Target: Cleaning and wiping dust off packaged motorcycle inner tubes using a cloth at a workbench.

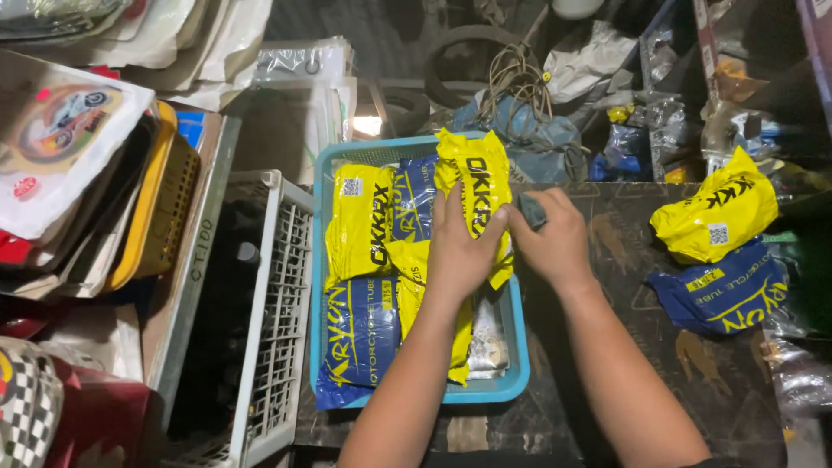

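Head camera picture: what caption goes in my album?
Two hands, left and right, grip a yellow packet above a blue basket.

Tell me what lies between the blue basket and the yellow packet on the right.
Head view: only the right hand and bare dark tabletop between basket and packet.
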